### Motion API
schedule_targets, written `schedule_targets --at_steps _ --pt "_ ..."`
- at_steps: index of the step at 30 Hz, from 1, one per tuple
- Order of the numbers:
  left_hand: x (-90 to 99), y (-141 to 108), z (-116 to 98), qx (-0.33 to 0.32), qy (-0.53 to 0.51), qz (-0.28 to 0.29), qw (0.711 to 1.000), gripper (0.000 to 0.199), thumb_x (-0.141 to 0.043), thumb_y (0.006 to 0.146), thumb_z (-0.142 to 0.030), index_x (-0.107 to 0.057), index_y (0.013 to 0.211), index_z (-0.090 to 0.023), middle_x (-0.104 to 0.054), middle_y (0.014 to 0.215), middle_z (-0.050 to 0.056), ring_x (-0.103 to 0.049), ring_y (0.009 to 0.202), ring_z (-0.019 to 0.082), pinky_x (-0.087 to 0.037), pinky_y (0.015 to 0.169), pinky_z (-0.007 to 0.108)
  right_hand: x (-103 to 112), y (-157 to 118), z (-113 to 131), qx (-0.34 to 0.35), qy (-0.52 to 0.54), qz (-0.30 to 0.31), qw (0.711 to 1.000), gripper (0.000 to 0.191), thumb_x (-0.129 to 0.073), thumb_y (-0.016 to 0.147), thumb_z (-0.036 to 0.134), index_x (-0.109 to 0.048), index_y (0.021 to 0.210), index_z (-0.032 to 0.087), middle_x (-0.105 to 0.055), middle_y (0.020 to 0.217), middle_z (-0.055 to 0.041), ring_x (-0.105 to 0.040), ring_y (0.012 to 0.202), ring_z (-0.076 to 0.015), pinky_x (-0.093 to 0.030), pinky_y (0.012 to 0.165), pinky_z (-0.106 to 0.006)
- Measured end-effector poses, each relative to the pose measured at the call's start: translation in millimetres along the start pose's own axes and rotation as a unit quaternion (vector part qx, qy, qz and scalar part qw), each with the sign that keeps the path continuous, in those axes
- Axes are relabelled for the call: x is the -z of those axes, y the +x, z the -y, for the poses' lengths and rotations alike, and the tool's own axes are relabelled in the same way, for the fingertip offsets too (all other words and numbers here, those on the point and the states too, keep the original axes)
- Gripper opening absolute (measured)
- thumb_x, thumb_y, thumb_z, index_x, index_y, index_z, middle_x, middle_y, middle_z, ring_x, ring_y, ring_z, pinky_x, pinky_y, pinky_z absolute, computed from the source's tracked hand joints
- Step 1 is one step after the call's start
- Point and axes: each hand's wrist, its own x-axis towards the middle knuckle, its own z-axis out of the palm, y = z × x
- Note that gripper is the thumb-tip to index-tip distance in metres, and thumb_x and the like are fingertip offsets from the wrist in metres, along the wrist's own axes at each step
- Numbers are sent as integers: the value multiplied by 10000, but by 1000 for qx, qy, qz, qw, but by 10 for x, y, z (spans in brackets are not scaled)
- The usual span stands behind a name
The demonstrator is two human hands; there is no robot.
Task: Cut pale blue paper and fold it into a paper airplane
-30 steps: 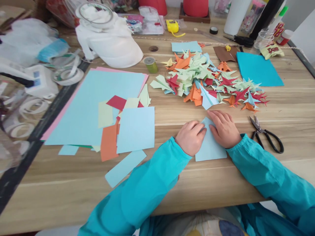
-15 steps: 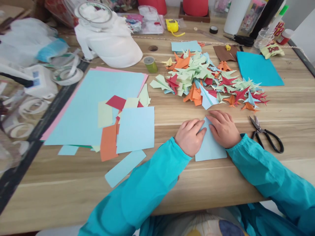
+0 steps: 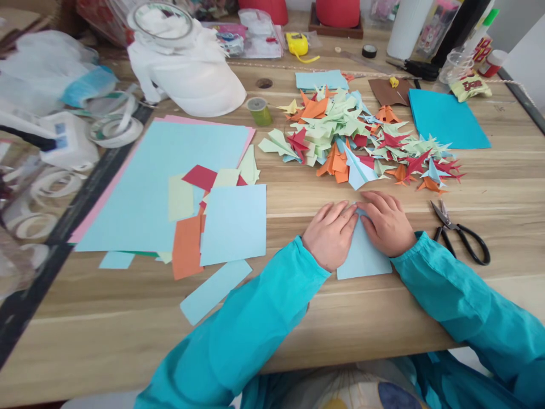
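A light blue sheet of paper (image 3: 365,258) lies on the wooden table in front of me, its top narrowed to a point under my fingers. My left hand (image 3: 330,236) holds down its left side, fingers pressed close together and tips near the point. On the right edge, my right hand (image 3: 386,224) has its fingers bent and its thumb on the paper, holding it too. Both hands hide the upper part of the sheet. Right of my right hand lie black-handled scissors (image 3: 462,232). Beyond my hands is a pile of folded paper planes (image 3: 336,128) in several colours.
To the left, large blue and pink sheets (image 3: 140,187) lie under a blue rectangle (image 3: 234,224) and coloured scraps (image 3: 187,244). A green spool (image 3: 259,112), a yellow tape measure (image 3: 297,44) and turquoise paper (image 3: 449,119) are farther back. Tape rolls (image 3: 114,130) crowd the far left.
My left hand's fingertips have slid slightly up and right, closer to the paper's point and my right hand. The right hand stays almost in place.
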Motion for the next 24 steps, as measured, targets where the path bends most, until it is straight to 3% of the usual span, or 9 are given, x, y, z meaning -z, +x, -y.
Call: schedule_targets --at_steps 7,12,16,19,24 --pt "39 -15 74 9 -21 35 999 369 -365 858 -240 -532 1170 -134 -484 1296 62 -386 1208 281 -317 973 485 -7 -40 -18 -5 35 -47 998 251 -447 842 271 -628 980 167 -575 1157 -99 -467 1082 -248 -384 864 -402" --pt "56 -30 185 -23 -44 65 997 362 -367 867 -270 -523 1183 -187 -487 1297 25 -370 1218 262 -315 971 466 -9 -30 -112 14 73 -66 995 183 -496 816 252 -667 842 194 -628 1073 -66 -510 989 -226 -412 802 -381" --pt "55 -30 193 -17 -48 32 998 335 -396 853 -266 -553 1142 -201 -496 1281 67 -415 1173 249 -342 946 457 -15 -22 -123 25 68 -65 995 205 -493 816 235 -655 935 196 -614 1107 -68 -503 996 -227 -405 807 -388" --pt "47 -33 184 -23 -58 -15 998 311 -438 833 -272 -590 1082 -165 -583 1143 105 -497 1061 235 -401 890 424 -15 -29 -111 29 56 -58 996 224 -470 832 230 -658 952 214 -604 1127 -58 -491 1013 -224 -393 822 -391" --pt "39 -41 188 -41 -64 -45 996 239 -472 814 -252 -640 952 -152 -625 1072 92 -524 1001 235 -438 847 418 -14 -35 -106 21 50 -38 998 262 -443 844 245 -636 1019 221 -583 1157 -62 -471 1041 -229 -374 851 -400"
